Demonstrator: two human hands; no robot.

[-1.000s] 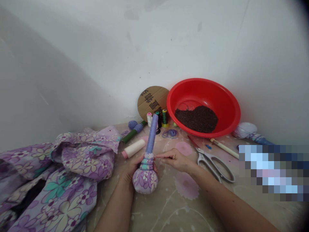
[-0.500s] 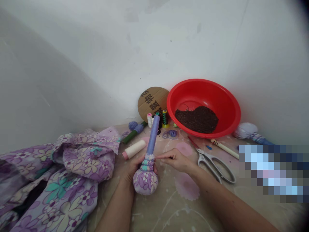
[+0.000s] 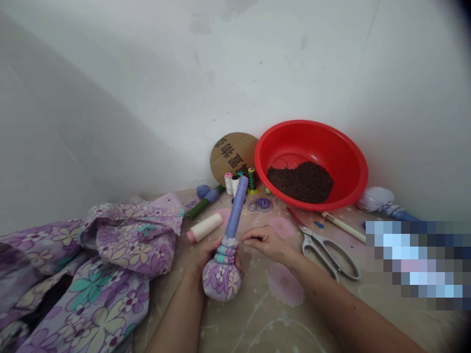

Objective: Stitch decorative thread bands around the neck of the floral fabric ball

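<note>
My left hand is wrapped round the bound neck of a stuffed mallet. This has a round floral cloth head toward me and a purple wrapped handle slanting away. Cloth at the neck is gathered in tight bands. Close to the right side of the neck, my right hand has its thumb and forefinger pinched together. A faint thin line shows between fingertips and neck, too fine to name.
Floral cloth lies heaped at left. A cream roll, thread spools and purple yarn lie beyond my hands. Scissors, a pale stick and a red basin holding dark grains are at right. Cardboard leans on the wall.
The handle's far end has tilted slightly to the right, and the head has dipped a little. My right fingertips have shifted slightly right, still pinched. The left hand keeps its grip.
</note>
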